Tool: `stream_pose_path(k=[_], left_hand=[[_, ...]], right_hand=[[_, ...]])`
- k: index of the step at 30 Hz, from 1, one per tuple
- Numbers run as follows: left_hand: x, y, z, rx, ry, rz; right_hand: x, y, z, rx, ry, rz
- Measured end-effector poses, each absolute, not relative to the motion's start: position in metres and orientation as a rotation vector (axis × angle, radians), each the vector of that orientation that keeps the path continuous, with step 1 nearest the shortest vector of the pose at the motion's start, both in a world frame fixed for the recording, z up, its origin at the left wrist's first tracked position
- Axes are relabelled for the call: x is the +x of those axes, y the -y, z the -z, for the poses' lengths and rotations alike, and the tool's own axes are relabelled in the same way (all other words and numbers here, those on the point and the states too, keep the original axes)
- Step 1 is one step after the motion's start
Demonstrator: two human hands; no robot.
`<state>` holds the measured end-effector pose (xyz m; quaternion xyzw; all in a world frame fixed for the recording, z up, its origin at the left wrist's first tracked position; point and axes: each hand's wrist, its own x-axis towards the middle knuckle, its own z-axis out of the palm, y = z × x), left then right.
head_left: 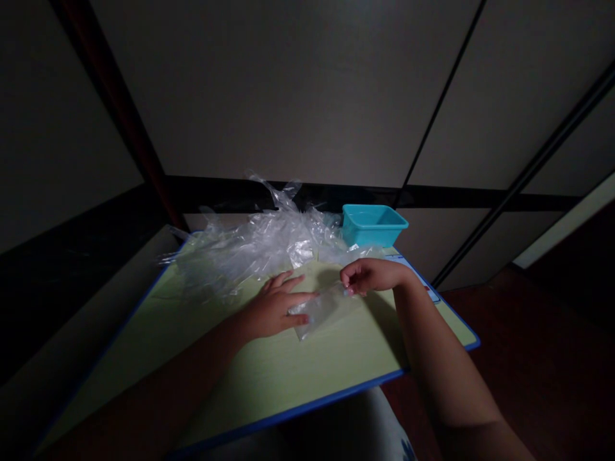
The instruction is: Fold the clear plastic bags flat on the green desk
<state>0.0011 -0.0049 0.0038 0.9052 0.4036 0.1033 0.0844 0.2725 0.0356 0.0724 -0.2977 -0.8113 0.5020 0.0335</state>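
A clear plastic bag lies on the pale yellow-green table between my hands. My left hand is spread out, with its thumb and a finger resting on the bag's left end. At the bag's upper right end, my right hand is closed, thumb and fingertips pinching the plastic. Just beyond my hands a loose heap of crumpled clear plastic bags covers the back of the table.
A turquoise plastic basket stands at the table's back right corner, beside the heap. Blue edging runs round the tabletop. Behind the table rise pale panels with dark strips. Dark reddish floor shows at the right.
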Motion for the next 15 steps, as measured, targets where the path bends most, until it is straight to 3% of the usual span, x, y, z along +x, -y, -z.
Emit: stream_pose_path(k=[15], left_hand=[[0.002, 0.006, -0.004, 2.688, -1.225, -0.323]], right_hand=[[0.268, -0.047, -0.055, -1.410, 2.338, -1.390]])
